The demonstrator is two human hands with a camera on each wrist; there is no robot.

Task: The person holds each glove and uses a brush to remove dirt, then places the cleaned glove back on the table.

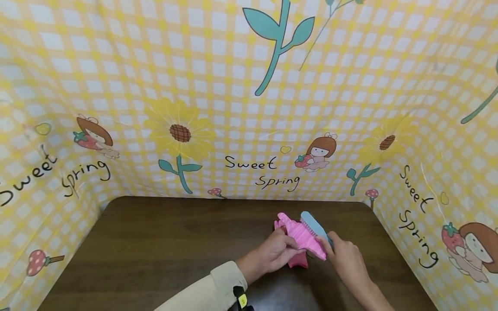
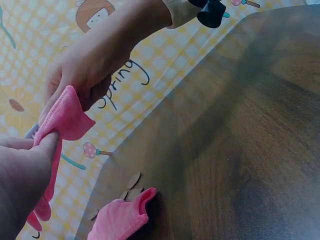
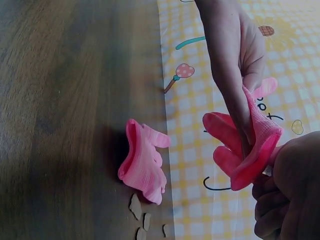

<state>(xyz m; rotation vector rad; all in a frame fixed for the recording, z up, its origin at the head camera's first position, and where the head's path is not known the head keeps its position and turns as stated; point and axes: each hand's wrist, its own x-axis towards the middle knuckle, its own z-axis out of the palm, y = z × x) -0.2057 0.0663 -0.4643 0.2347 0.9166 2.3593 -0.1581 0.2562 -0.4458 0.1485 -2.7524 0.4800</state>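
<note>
A pink knit glove [image 1: 301, 235] is held up off the table by my left hand [image 1: 274, 251], which pinches it near the cuff. My right hand [image 1: 346, 258] grips a light blue brush [image 1: 312, 223], its bristles against the glove's upper side. The right wrist view shows the held glove's open cuff [image 3: 257, 165], with part of the left hand reaching inside it. A second pink glove [image 3: 145, 162] lies on the table below the hands. Most of the brush is hidden in both wrist views.
Several thin brown flakes [image 3: 135, 206] lie on the dark wooden table [image 1: 155, 250] beside the second glove. A yellow checked cloth [image 1: 233, 129] with printed flowers and figures rises behind the table and along both sides.
</note>
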